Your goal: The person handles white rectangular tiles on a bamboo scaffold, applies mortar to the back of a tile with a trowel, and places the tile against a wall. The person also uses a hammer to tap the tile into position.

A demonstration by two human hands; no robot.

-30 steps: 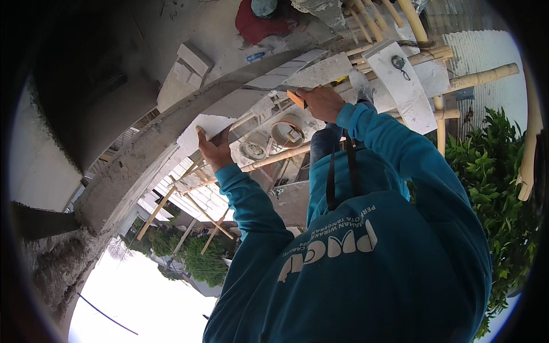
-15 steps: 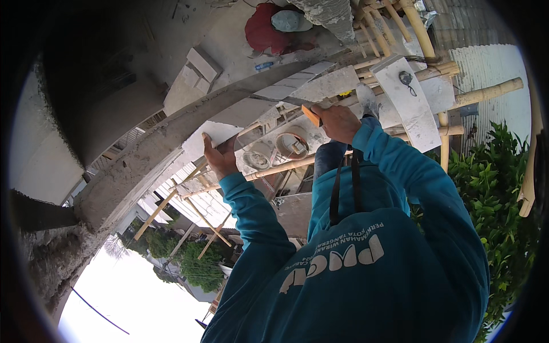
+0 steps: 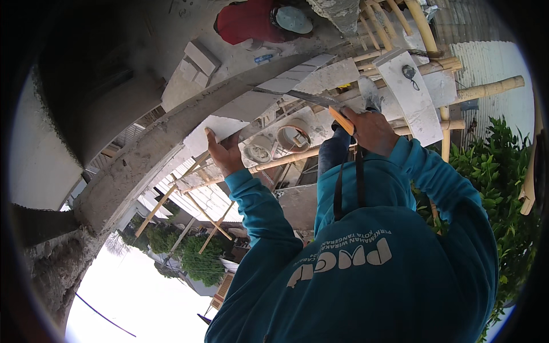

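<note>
My right hand is closed around the orange handle of a handsaw. Its long dark blade reaches left to the far end of a pale block in the row along the wall. My left hand grips the near edge of a white lightweight block at the row's left end, thumb on its face and the other fingers partly hidden. Whether the blade's tip touches the block I cannot tell.
Below, two round buckets stand on the bamboo scaffold. A white slab with a small dark corded object lies at right. Stacked blocks and a crouching person in red are beyond the concrete beam.
My right hand has drawn the saw rightward and toward me, exposing more blade. My left hand stays on the block almost unmoved. The person in red has shifted left.
</note>
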